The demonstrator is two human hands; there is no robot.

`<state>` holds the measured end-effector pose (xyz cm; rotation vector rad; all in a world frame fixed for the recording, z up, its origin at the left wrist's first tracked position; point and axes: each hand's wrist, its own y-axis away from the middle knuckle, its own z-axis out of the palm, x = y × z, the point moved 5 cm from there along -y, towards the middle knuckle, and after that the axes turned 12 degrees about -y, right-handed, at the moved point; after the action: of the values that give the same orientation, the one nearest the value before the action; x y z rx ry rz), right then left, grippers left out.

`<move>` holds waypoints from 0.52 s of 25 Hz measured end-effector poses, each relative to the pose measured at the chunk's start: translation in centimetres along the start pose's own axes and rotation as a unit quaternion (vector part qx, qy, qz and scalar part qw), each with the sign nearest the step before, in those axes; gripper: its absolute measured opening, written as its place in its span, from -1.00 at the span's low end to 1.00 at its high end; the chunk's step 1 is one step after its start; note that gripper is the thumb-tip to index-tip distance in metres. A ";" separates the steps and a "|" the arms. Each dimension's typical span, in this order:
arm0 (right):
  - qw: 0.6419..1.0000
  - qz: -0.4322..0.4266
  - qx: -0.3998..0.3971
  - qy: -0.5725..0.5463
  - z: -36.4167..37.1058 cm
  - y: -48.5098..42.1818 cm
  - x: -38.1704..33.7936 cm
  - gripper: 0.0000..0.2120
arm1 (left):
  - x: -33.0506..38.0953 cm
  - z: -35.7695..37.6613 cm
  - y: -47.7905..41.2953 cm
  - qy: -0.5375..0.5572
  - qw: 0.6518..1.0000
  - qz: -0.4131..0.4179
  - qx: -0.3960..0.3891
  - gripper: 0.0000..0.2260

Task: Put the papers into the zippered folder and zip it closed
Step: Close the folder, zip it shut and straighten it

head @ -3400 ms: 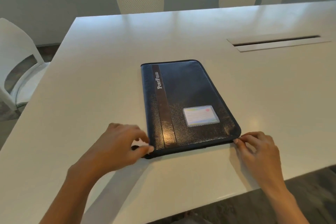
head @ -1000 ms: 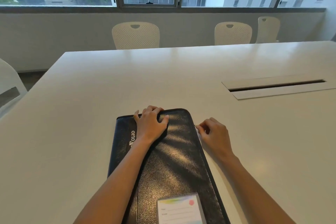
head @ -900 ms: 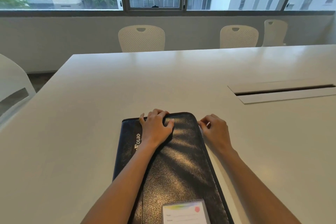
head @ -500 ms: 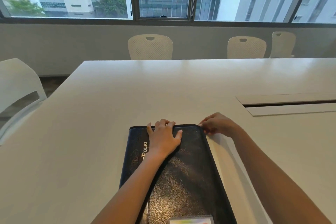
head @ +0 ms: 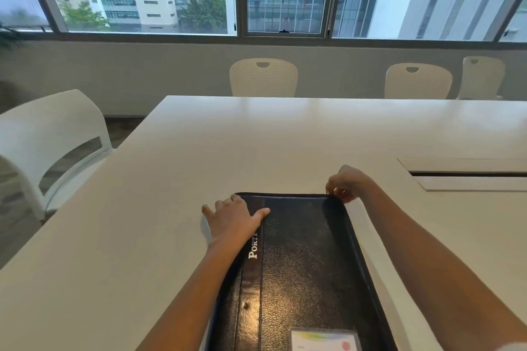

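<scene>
I see the black leather zippered folder (head: 302, 265) lying closed on the white worktop (head: 171, 208). My left hand (head: 232, 221) presses flat, fingers spread, on its far left corner; my right hand (head: 346, 186) has fingers pinched together at the far right corner.

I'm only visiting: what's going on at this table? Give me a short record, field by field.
object: black leather-look zippered folder, closed flat on the white table
left hand: flat, fingers spread, pressing the folder's far left corner
right hand: fingers pinched at the far right corner; the zipper pull is not visible
papers: none in sight
label: card window at near edge
</scene>
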<state>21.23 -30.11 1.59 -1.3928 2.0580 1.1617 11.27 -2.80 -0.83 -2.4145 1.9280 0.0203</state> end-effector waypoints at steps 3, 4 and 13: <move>0.999 -0.046 0.016 0.007 1.6 0.3 -1.9 -0.90 | -0.1 -0.1 0.2 0.011 1.000 0.006 0.013 -0.20; 0.998 -0.059 0.015 0.005 2.5 0.3 -2.6 -0.91 | -0.1 -0.1 0.2 0.012 1.000 0.008 0.015 -0.20; 0.988 -0.153 -0.007 0.012 12.9 2.3 -9.3 -0.87 | -0.2 0.0 0.6 0.000 0.999 0.011 0.038 -0.18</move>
<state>21.58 -14.06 1.61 -1.6651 1.7727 1.0336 10.64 -2.74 -0.85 -2.3437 1.9191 -0.0510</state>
